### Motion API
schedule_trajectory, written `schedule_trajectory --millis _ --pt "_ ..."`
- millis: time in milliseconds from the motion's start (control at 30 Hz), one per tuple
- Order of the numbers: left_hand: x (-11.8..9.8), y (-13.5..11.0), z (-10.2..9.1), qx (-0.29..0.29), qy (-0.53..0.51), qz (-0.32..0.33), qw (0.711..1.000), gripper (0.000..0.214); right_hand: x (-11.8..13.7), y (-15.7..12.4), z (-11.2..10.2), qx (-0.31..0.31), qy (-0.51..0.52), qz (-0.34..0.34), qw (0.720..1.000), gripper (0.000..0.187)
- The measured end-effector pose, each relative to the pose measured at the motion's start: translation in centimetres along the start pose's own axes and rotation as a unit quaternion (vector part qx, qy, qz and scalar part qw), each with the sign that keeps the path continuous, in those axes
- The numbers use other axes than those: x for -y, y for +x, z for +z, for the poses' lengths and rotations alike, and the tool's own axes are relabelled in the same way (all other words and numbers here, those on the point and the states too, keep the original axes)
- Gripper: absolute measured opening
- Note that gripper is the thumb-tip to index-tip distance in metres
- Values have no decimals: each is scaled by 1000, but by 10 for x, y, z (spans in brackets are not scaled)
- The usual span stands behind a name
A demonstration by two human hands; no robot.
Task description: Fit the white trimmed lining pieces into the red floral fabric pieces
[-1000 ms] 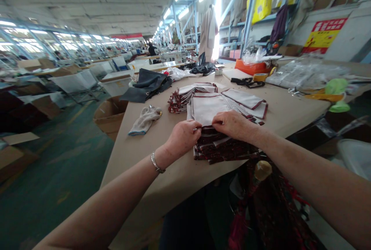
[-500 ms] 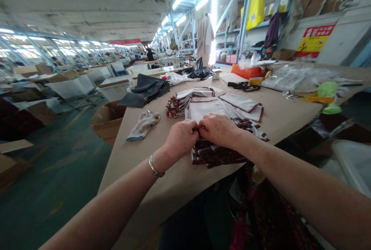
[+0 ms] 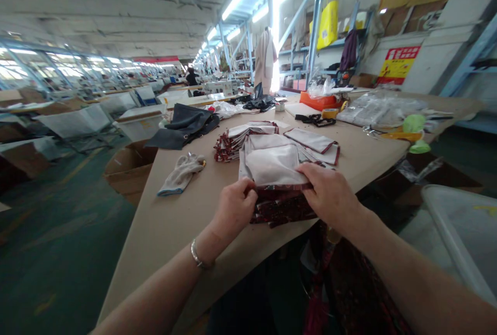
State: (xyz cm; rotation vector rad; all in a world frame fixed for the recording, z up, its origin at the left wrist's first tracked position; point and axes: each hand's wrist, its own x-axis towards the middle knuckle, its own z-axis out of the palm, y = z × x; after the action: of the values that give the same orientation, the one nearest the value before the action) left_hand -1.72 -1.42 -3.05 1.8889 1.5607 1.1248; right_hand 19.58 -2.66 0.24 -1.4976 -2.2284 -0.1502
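A folded white cloth piece (image 3: 274, 164) with a dark red edge lies on top of a stack of similar pieces (image 3: 283, 213) near the table's front edge. My left hand (image 3: 236, 203) pinches its near left corner, thumb against the fingers. At the near right corner, my right hand (image 3: 328, 190) grips the same cloth between thumb and fingers. Just behind stands another pile of folded cloth (image 3: 233, 143) with dark red patterned edges. More folded white pieces (image 3: 314, 143) lie to the right of the stack.
A work glove (image 3: 181, 173) lies on the brown table (image 3: 174, 231), left of the stack. Behind it is dark grey fabric (image 3: 184, 125). An orange tray (image 3: 320, 101) and clear plastic bags (image 3: 380, 107) are at the back right. A cardboard box (image 3: 130, 166) stands beyond the left edge.
My hands were together at the middle of the cloth's near edge. They have moved apart, left hand leftward and right hand rightward, to its corners. The view has shifted slightly.
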Motion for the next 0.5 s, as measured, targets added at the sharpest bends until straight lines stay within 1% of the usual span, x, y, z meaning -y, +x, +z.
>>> schedule_trajectory --millis 33,67,100,133,167,200,233,267,300,333,367,400,433,467,500 --pt "-5 -8 6 -14 -133 -47 990 4 4 -17 4 8 23 -10 1000 25" --pt "-11 -17 12 -27 -261 -93 960 4 7 -36 10 31 42 -13 999 22" --pt "-16 -27 17 -29 -368 -134 919 10 9 -55 18 66 64 -5 996 22" --pt "-21 -39 23 -21 -447 -170 878 17 9 -74 28 104 100 13 990 23" --pt "-24 -51 29 -7 -498 -200 844 22 8 -92 38 135 153 40 978 25" --pt "-26 -63 36 9 -525 -225 821 26 7 -109 47 155 228 79 958 26" --pt "-25 -75 44 29 -531 -248 809 27 5 -124 55 152 328 137 922 25" --pt "-22 -86 51 58 -520 -268 809 26 4 -138 61 130 434 207 867 25" --pt "-19 -96 59 104 -496 -281 815 24 3 -150 65 96 524 274 800 26" --pt "-17 -106 66 169 -466 -285 820 22 4 -160 67 61 589 330 735 28" --pt "-15 -114 71 246 -437 -284 817 21 6 -168 67 40 630 371 681 31" --pt "-15 -120 76 322 -416 -278 804 21 9 -175 65 41 654 396 644 34" --pt "-16 -124 78 385 -408 -272 782 21 12 -181 60 60 663 405 626 38" --pt "-20 -127 79 432 -410 -267 757 21 14 -186 54 96 663 402 624 43" --pt "-24 -127 79 461 -420 -267 735 22 15 -191 46 134 654 391 633 48"
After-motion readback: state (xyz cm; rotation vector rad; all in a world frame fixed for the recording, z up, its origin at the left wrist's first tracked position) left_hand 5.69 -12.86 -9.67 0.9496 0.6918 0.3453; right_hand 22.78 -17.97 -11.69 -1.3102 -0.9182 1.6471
